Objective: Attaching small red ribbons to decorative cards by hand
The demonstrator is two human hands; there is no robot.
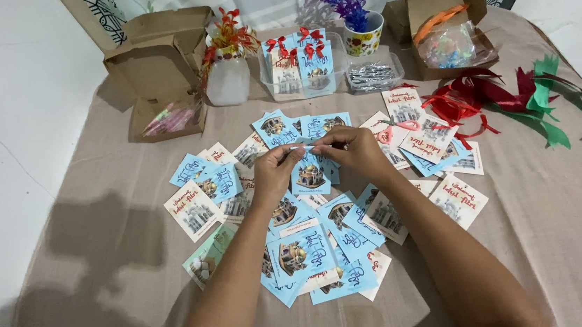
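My left hand (pixel 275 171) and my right hand (pixel 353 150) meet above the middle of the table, both pinching the top edge of a small blue card (pixel 310 176) with a domed building printed on it. A thin pale strip (pixel 304 146) runs between my fingertips along that edge. Below and around my hands lie several loose blue and white cards (pixel 301 252), scattered on the beige tablecloth (pixel 123 240).
A clear tray (pixel 265 78) at the back holds finished cards with red bows. Beside it stand a flowered cup (pixel 362 38), a small tray of silvery pieces (pixel 374 75) and a white bottle (pixel 228 77). Cardboard boxes (pixel 160 54) sit left and back right. Red and green ribbons (pixel 521 99) lie right.
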